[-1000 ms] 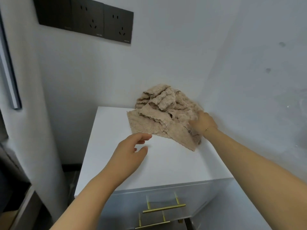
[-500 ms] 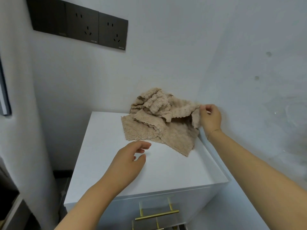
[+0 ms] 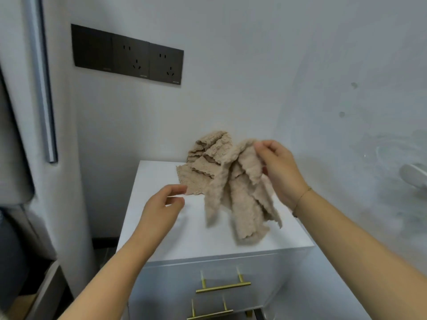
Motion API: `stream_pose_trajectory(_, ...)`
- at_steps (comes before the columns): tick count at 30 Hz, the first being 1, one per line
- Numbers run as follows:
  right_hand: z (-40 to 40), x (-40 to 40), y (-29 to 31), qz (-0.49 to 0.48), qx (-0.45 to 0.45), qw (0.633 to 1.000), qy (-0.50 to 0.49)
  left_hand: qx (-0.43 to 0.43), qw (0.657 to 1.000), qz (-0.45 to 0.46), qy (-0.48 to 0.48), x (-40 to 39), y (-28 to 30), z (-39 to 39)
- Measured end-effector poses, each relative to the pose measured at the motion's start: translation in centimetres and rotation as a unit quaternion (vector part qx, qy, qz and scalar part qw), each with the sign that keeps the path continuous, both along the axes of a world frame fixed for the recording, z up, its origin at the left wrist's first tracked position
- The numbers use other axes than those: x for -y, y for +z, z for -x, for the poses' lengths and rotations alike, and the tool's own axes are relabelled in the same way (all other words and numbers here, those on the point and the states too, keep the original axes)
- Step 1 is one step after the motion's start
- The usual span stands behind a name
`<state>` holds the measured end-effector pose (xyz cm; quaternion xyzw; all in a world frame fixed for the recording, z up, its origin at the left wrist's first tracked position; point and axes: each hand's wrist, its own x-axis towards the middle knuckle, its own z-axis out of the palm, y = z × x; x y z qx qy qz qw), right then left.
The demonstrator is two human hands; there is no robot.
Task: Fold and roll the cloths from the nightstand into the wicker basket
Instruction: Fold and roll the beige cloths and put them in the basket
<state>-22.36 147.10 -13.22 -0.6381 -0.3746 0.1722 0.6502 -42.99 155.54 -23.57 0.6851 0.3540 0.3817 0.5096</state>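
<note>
Beige ruffled cloth (image 3: 240, 199) dangles crumpled, pinched by right hand (image 3: 279, 172); left hand (image 3: 161, 211) hovers loose-fingered

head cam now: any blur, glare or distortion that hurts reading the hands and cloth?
Head view: the lifted cloth is smeared by motion at its lower ends, and the left hand is slightly soft; the right hand pinching the cloth reads clearly. Light is soft and even with faint shadows on the nightstand. No harsh glare. Wide-angle bending shows at the left edge.
</note>
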Motion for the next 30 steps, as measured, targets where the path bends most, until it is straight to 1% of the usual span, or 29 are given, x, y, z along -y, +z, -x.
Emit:
stream_pose_trajectory(2,1.5,-0.3,-2.1,0.077,-0.052,0.991,0.096,0.015,0.999,0.029,0.021,-0.3,0.2,0.9)
stream_pose_trajectory(4,2.3,-0.1,-4.1,0.152,-0.087,0.965,0.193,0.015,0.999,0.04,0.034,-0.3,0.3,1.5)
stream_pose_trajectory(5,2.7,0.1,-5.1,0.167,-0.098,0.957,0.216,0.012,0.999,0.04,0.035,-0.2,0.2,1.8)
stream_pose_trajectory(6,2.8,0.4,-5.8,0.167,-0.099,0.956,0.218,0.009,0.999,0.037,0.033,0.0,0.3,1.8)
stream_pose_trajectory(8,2.5,1.4,-6.9,0.155,-0.057,0.971,0.172,-0.013,1.0,0.013,0.023,0.2,0.1,1.6)
stream_pose_trajectory(11,1.3,3.6,-8.2,0.149,0.038,0.986,0.056,-0.086,0.995,-0.058,-0.004,0.2,-0.6,0.8)
stream_pose_trajectory(12,1.0,4.4,-8.6,0.166,0.089,0.982,0.022,-0.109,0.991,-0.079,-0.01,0.1,-0.9,0.5)
stream_pose_trajectory(13,0.6,5.0,-9.0,0.198,0.15,0.969,-0.001,-0.126,0.988,-0.094,-0.01,0.0,-1.3,0.2)
stream_pose_trajectory(15,0.2,5.9,-10.1,0.271,0.248,0.93,-0.012,-0.137,0.984,-0.112,0.009,-0.4,-2.1,-0.3)
stream_pose_trajectory(17,0.2,6.0,-10.8,0.32,0.272,0.908,-0.005,-0.15,0.981,-0.112,0.04,-0.9,-2.7,-0.8)
stream_pose_trajectory(21,-0.1,5.8,-11.3,0.346,0.275,0.896,-0.031,-0.181,0.975,-0.078,0.103,-1.6,-2.9,-1.9)
stream_pose_trajectory(23,-0.7,5.9,-11.4,0.352,0.263,0.897,-0.038,-0.18,0.976,-0.046,0.115,-2.2,-2.6,-2.2)
stream_pose_trajectory(25,-1.3,5.9,-11.6,0.32,0.225,0.919,-0.039,-0.164,0.981,-0.009,0.108,-2.6,-2.2,-2.5)
stream_pose_trajectory(27,-1.7,5.9,-11.5,0.264,0.198,0.942,-0.054,-0.149,0.983,-0.006,0.104,-3.0,-1.8,-2.6)
stream_pose_trajectory(28,-1.9,5.8,-11.1,0.224,0.165,0.958,-0.065,-0.139,0.985,-0.008,0.1,-3.1,-1.7,-2.6)
stream_pose_trajectory(29,-2.1,5.7,-10.6,0.178,0.102,0.976,-0.069,-0.116,0.989,0.013,0.096,-3.2,-1.4,-2.6)
stream_pose_trajectory(30,-2.0,5.5,-9.9,0.132,0.016,0.989,-0.063,-0.075,0.991,0.063,0.087,-3.4,-1.1,-2.6)
